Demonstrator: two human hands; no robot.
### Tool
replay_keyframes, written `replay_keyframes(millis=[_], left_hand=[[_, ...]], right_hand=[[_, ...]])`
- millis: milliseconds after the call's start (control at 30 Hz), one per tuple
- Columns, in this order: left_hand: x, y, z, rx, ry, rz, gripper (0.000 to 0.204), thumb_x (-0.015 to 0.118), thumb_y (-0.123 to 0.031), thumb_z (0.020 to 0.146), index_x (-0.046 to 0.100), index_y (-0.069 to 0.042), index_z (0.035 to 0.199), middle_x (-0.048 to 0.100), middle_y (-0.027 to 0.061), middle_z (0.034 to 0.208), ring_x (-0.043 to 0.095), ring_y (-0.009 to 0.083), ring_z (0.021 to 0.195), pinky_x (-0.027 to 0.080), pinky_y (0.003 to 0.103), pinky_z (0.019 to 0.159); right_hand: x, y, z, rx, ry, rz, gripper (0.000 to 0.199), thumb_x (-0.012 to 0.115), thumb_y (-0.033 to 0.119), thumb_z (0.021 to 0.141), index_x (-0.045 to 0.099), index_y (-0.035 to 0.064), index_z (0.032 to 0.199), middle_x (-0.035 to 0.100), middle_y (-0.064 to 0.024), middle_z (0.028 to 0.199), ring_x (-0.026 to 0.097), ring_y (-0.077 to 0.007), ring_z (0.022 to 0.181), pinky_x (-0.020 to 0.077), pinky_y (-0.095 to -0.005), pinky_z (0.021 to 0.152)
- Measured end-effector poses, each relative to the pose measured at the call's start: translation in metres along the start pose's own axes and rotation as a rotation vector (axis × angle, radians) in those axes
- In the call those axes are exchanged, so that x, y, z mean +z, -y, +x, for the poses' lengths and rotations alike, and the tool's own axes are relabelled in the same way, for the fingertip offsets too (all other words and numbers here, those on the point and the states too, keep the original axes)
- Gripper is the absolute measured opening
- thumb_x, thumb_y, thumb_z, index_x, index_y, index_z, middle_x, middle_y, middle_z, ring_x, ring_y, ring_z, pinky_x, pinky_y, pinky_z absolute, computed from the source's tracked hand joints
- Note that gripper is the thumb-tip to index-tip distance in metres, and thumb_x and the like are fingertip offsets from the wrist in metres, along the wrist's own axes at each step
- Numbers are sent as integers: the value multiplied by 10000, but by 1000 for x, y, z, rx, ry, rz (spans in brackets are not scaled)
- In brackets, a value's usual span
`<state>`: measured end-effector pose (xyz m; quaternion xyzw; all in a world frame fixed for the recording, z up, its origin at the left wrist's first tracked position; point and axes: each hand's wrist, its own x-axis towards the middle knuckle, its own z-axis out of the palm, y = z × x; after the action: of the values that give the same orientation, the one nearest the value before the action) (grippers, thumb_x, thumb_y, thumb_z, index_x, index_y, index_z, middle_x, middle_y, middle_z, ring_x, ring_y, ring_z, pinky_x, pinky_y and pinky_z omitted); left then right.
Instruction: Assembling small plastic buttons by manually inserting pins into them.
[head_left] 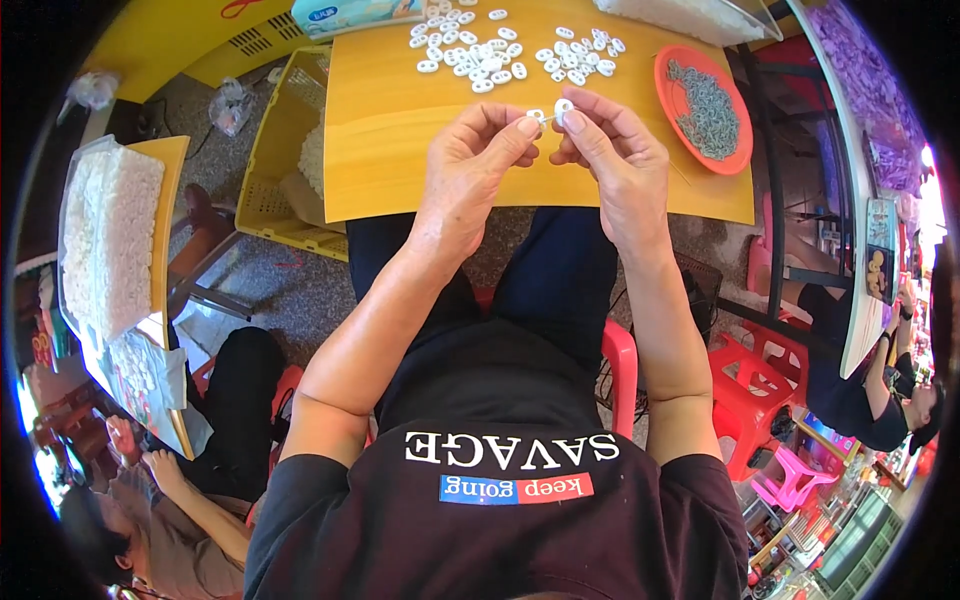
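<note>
Above the table's near half, my left hand pinches a small white plastic piece between thumb and forefinger. My right hand pinches a second white oval piece, held upright with a hole showing. The two pieces are close together, with something thin and pale between them that is too small to make out. Just beyond my hands lies a loose spread of white two-holed oval pieces. A smaller group of similar white pieces sits to its right.
A red plate of small grey metal parts stands at the right of the yellow table. A clear bin and a tissue pack line the far edge. A yellow crate is left; co-workers sit on both sides.
</note>
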<state>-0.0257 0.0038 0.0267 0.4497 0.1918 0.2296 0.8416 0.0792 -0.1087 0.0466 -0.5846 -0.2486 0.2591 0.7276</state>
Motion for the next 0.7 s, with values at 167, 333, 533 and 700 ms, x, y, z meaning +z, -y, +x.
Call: replay_keyframes(millis=[167,333,533,700], left_hand=[[-1,1,-1,3,2,7,156,656,-142,917,620,-23,1011,649,44,916,607,114,824,486,265,787],[-1,1,-1,6,-10,19,153,655,-140,917,623,-19,1003,649,46,898,606,113,809,488,262,778],[2,0,-1,15,-16,78,157,659,-146,915,630,-9,987,645,44,884,599,109,801,490,261,769],[2,1,-2,9,-44,64,191,667,-160,903,618,5,984,618,26,859,559,92,793,461,245,748]], right_hand=[[1,0,-2,-4,1,8,276,654,94,912,630,-39,1152,668,-75,934,621,-103,796,541,-251,701],[0,0,-3,-38,18,-53,267,643,77,917,629,-43,1155,671,-71,944,624,-98,808,539,-242,705],[2,3,-5,-110,20,-232,248,620,62,929,635,-41,1155,664,-82,1005,630,-121,878,562,-266,714],[7,1,-5,-120,2,-245,248,619,54,929,632,-50,1154,663,-84,1011,630,-120,882,562,-263,722]])
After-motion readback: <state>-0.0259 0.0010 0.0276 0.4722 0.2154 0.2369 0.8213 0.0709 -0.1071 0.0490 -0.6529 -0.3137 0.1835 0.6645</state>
